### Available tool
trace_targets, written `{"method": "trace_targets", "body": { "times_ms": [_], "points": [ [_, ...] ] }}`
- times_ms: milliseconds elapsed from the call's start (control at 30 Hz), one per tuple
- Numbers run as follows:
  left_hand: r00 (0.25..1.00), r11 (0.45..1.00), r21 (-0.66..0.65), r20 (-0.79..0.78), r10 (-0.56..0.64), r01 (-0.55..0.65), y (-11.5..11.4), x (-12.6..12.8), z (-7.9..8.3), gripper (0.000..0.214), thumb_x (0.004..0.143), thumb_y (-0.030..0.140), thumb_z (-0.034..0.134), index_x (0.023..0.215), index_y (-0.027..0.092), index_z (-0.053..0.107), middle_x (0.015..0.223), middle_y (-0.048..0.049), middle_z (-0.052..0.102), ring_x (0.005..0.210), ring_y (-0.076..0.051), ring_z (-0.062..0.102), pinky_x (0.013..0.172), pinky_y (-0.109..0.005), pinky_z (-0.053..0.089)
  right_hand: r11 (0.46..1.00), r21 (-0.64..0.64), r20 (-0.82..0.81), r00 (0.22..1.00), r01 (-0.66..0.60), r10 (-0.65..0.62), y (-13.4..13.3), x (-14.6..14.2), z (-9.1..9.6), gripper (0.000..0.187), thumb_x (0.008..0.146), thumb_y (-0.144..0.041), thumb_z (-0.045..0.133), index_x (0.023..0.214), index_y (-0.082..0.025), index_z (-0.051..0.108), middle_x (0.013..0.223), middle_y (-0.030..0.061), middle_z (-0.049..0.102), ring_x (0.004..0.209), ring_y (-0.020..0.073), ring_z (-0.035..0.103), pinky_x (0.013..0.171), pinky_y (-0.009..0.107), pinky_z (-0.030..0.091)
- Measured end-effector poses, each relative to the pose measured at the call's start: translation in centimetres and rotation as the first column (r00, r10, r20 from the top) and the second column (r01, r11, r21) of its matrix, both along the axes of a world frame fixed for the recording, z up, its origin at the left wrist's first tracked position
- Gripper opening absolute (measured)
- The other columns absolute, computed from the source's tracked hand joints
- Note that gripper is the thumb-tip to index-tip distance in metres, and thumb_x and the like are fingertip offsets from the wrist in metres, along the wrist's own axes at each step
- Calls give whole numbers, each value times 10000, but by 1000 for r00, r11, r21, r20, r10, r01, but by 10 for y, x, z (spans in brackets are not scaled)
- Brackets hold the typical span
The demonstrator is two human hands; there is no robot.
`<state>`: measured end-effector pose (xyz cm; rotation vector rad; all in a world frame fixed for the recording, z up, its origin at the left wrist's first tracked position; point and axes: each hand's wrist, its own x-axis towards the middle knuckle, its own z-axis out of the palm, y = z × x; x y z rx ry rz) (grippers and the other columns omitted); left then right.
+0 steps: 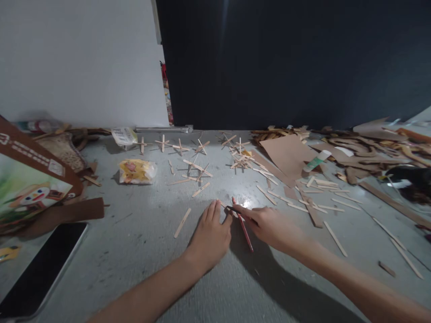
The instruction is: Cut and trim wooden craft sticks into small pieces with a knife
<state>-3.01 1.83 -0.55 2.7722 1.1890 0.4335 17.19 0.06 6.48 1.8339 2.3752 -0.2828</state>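
Head-worn view, facing forward, angled down

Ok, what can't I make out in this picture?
All in the head view:
- Stick: partly hidden by the left hand.
- Dark tool: its rear is hidden by the right hand; I can't tell its type.
- Brown bag: cut off by the left edge; its small print is too blurred to read.
- Black object: cut off by the right edge.

Only illegible white print on the brown bag.
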Motion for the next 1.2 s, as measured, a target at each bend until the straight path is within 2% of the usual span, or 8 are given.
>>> {"method": "trace_targets", "body": {
  "times_ms": [233, 333, 500, 633, 800, 1000, 1100, 1200],
  "points": [
    [1000, 1000, 23, 26, 1, -1, 0, 1, -3, 469, 984, 149, 507, 1444, 128, 595, 1590, -261, 504, 1529, -408, 432, 1194, -586, 447, 1000, -16, 23, 1000, 21, -21, 1, -8, 4, 536, 1099, -223, 390, 1624, -304, 460, 975, 110, 817, 843, 256, 783, 607, 290, 374],
    [1000, 999, 35, 23, -14, 13, 1, -1, -8, 472, 984, 165, 528, 1450, 138, 590, 1584, -267, 499, 1505, -422, 456, 1172, -594, 463, 1000, -24, 67, 998, 17, -15, 7, -15, 11, 476, 1090, -201, 406, 1541, -243, 552, 950, 141, 799, 820, 263, 778, 603, 292, 370],
    [997, 998, 44, 64, -42, 39, 1, -5, -18, 527, 971, 176, 562, 1495, 234, 552, 1637, -194, 451, 1545, -407, 389, 1188, -610, 433, 992, -69, 129, 986, -102, 110, 24, -25, 31, 335, 1031, -142, 489, 1277, -152, 716, 990, 179, 776, 921, 282, 766, 702, 305, 447],
    [994, 999, 22, 102, -49, 47, 1, -5, -21, 529, 961, 183, 575, 1489, 206, 562, 1642, -234, 436, 1549, -441, 371, 1180, -656, 414, 977, -132, 155, 970, -167, 187, 38, -28, 45, 311, 967, -76, 526, 1173, -143, 749, 1054, 180, 772, 977, 288, 767, 699, 299, 448],
    [993, 999, 21, 107, -47, 45, 3, -4, -20, 527, 937, 164, 613, 1463, 182, 591, 1605, -267, 470, 1525, -461, 405, 1170, -673, 418, 961, -180, 162, 957, -212, 241, 50, -32, 51, 311, 956, -94, 541, 1168, -130, 766, 1054, 192, 783, 975, 310, 773, 662, 301, 443],
    [981, 999, 38, 191, -34, 27, 1, -6, -16, 483, 911, 101, 596, 1386, 186, 624, 1538, -243, 510, 1474, -425, 470, 1150, -626, 469, 969, -138, 124, 967, -207, 224, 44, -27, 47, 330, 996, -125, 507, 1172, -168, 783, 1041, 182, 795, 964, 297, 778, 693, 300, 457],
    [929, 995, -38, 358, 96, -88, 4, -5, -15, 482, 896, 55, 538, 1358, 186, 587, 1432, -205, 568, 1389, -349, 555, 1123, -560, 507, 979, -91, 54, 981, -181, 187, 38, -19, 44, 379, 1030, -159, 468, 1256, -217, 767, 1044, 158, 808, 961, 288, 778, 693, 296, 451],
    [760, 956, -157, 580, 293, -248, 11, -3, -17, 437, 914, 74, 500, 1338, 174, 531, 1314, -176, 608, 1279, -286, 624, 1108, -519, 510, 994, -28, -97, 990, -107, 104, 31, -11, 39, 428, 1061, -214, 420, 1361, -254, 723, 1023, 125, 819, 901, 260, 776, 666, 280, 439]
  ]
}}
